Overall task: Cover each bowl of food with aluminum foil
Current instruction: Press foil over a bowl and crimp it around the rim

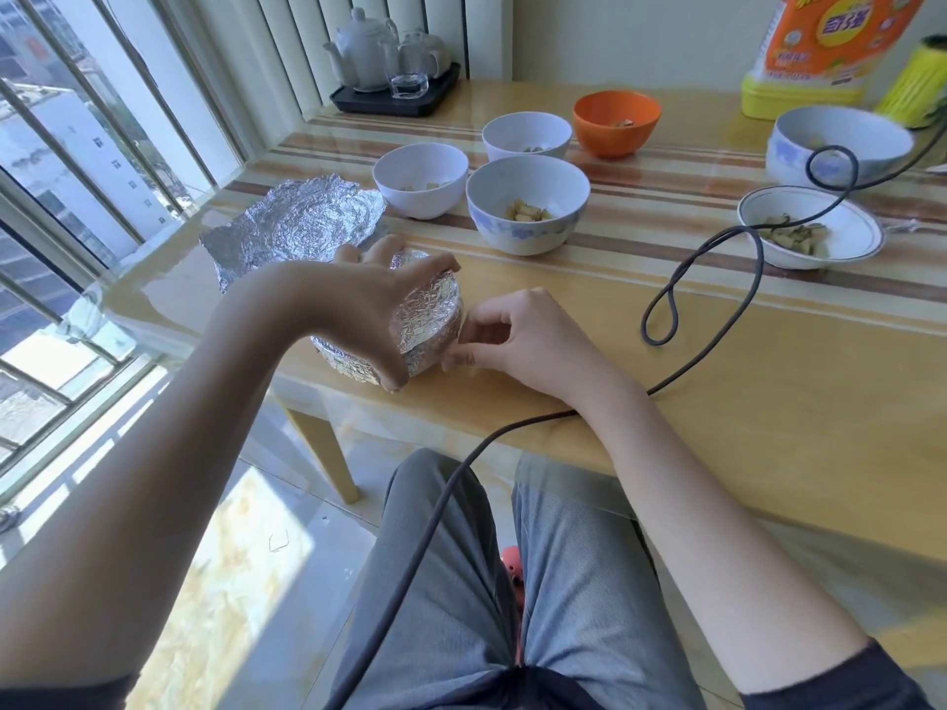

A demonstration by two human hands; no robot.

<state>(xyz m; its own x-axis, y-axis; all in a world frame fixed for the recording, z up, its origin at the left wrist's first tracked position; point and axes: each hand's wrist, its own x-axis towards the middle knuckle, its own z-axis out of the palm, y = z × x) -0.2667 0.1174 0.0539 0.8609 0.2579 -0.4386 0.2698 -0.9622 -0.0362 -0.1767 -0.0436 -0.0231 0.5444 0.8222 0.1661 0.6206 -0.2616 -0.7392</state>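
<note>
The foil-wrapped bowl [428,320] is sitting between the 2 hands: left hand [369,310] is cupping its top, right hand [505,333] is pinching its foil edge.

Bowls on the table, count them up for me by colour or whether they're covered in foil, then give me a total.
Foil-covered bowl, held by the left hand and right hand: 1
Plain white bowls: 2
White bowls with blue pattern: 2
Orange bowl: 1
Shallow white bowl with dark rim: 1
Total: 7
</note>
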